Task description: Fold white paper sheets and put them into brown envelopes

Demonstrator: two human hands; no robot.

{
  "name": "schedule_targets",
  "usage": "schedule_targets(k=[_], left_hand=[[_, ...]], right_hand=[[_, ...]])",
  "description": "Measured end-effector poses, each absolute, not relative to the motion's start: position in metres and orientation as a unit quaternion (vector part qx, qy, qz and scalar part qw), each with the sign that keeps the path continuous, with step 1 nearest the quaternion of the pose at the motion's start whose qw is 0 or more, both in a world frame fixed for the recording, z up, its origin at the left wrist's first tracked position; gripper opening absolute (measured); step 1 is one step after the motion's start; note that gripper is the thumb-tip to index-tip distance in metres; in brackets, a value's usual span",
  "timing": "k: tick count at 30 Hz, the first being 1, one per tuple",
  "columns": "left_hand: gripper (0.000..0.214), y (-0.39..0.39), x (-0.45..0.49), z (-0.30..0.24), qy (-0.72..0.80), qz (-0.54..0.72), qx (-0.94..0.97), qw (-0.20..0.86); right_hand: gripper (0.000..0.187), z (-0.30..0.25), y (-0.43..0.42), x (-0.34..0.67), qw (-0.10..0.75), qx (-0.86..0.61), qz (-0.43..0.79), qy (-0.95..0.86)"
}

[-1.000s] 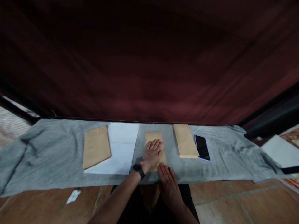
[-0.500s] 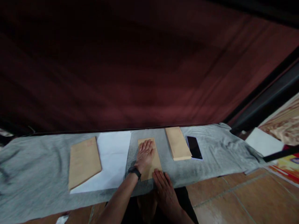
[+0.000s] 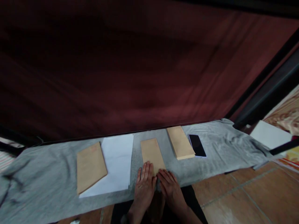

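A narrow brown envelope (image 3: 151, 151) lies flat on the grey cloth (image 3: 46, 183) straight ahead of me. My left hand (image 3: 144, 186) rests palm down with fingers stretched out, its fingertips on the envelope's near edge. Beside it my right hand (image 3: 170, 186) also lies flat and open, fingertips at the envelope's near right corner. Neither hand holds anything.
To the left a larger brown envelope (image 3: 90, 166) partly overlaps white paper sheets (image 3: 118, 160). On the right a stack of brown envelopes (image 3: 180, 142) sits beside a black phone (image 3: 197, 145). A dark red curtain hangs behind. Tiled floor shows lower right, white paper (image 3: 268, 135) far right.
My left hand has slid back from the middle of the envelope to its near edge, uncovering most of it. The right hand stays at the near corner. The view shifted slightly.
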State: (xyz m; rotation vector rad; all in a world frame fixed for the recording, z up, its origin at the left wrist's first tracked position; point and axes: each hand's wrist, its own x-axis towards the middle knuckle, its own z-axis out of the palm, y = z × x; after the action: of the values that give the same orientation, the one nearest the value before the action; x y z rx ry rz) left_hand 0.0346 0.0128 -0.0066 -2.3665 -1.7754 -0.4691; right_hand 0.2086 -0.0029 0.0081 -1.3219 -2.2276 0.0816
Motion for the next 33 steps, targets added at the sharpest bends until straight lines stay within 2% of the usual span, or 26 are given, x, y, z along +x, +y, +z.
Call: schedule_targets(k=[3, 9, 12, 15, 19, 26, 29, 33], left_hand=[[0.061, 0.0, 0.037, -0.007, -0.616, -0.177, -0.764, 0.078], [0.06, -0.008, 0.046, -0.004, -0.651, -0.184, -0.731, 0.086], [0.057, -0.009, 0.049, -0.001, -0.663, -0.184, -0.72, 0.087], [0.058, -0.01, 0.051, 0.0, -0.669, -0.194, -0.711, 0.097], [0.058, -0.01, 0.052, 0.001, -0.668, -0.203, -0.708, 0.108], [0.059, -0.009, 0.05, 0.002, -0.657, -0.209, -0.716, 0.107], [0.06, -0.008, 0.049, 0.001, -0.649, -0.226, -0.72, 0.097], [0.057, -0.007, 0.047, 0.001, -0.643, -0.264, -0.718, 0.033]], right_hand=[[0.038, 0.004, 0.002, 0.215, 0.278, -0.503, 0.06, -0.816], [0.033, -0.011, 0.022, 0.217, 0.349, -0.58, 0.058, -0.734], [0.031, -0.01, 0.03, 0.214, 0.339, -0.612, 0.08, -0.71], [0.024, -0.004, 0.035, 0.213, 0.323, -0.629, 0.136, -0.694], [0.018, 0.003, 0.035, 0.211, 0.381, -0.611, 0.243, -0.65], [0.037, 0.007, 0.035, 0.204, 0.446, -0.594, 0.447, -0.498], [0.036, 0.01, 0.038, 0.201, 0.458, -0.576, 0.533, -0.417], [0.036, 0.013, 0.039, 0.2, 0.485, -0.555, 0.569, -0.365]])
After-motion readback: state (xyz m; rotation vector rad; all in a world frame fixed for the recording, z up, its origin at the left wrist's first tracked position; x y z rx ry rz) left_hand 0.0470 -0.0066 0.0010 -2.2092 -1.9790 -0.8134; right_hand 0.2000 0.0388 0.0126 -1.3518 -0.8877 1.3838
